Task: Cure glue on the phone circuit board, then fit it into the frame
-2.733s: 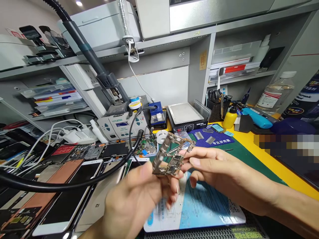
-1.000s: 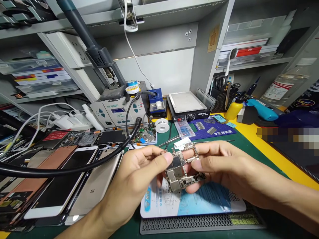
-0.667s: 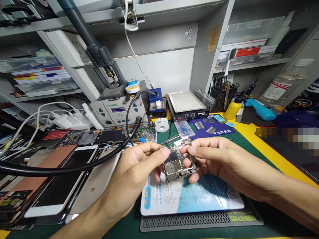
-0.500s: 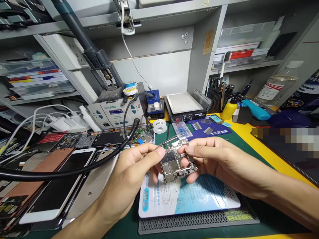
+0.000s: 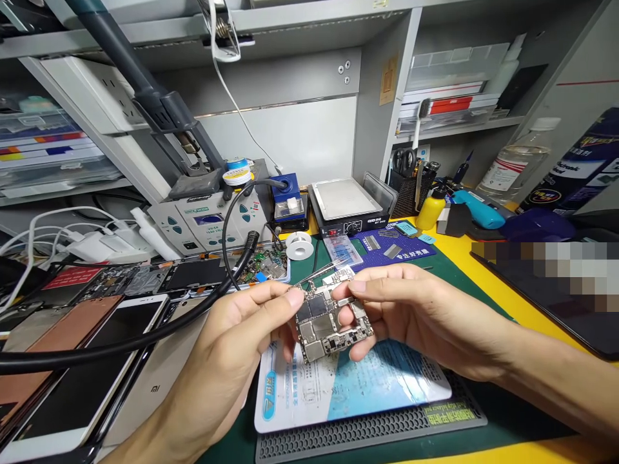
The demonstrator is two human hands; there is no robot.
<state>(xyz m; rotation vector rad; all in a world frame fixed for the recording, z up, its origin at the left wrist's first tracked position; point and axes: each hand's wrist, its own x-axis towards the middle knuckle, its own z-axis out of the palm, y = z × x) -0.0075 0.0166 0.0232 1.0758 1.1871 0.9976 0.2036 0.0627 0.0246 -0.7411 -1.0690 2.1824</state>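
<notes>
A phone logic board [image 5: 316,325], with metal shields and dark chips, is held up and tilted between both hands. My left hand [image 5: 236,351] pinches its left edge, the thumb on top near a dark square chip. My right hand [image 5: 411,299] grips the right side with thumb and fingers, one fingertip showing through the board's cut-out. Just behind the board is a pair of metal tweezers [image 5: 323,272]; whether a hand touches it I cannot tell. Beneath the hands lies a white and blue work pad [image 5: 360,393] on a grey honeycomb mat [image 5: 372,435].
At left, a black hose [image 5: 159,345] crosses above several phones, including a white-framed one [image 5: 97,367]. Behind stand a hot-air station [image 5: 207,222], a solder spool [image 5: 300,247] and a heating plate [image 5: 345,200]. A yellow bottle [image 5: 430,207] and a dark tablet-like slab [image 5: 546,296] are at right.
The whole view has shifted, so the bench, hands and board appear slightly further left. Both hands keep their hold on the logic board, which is tilted slightly differently.
</notes>
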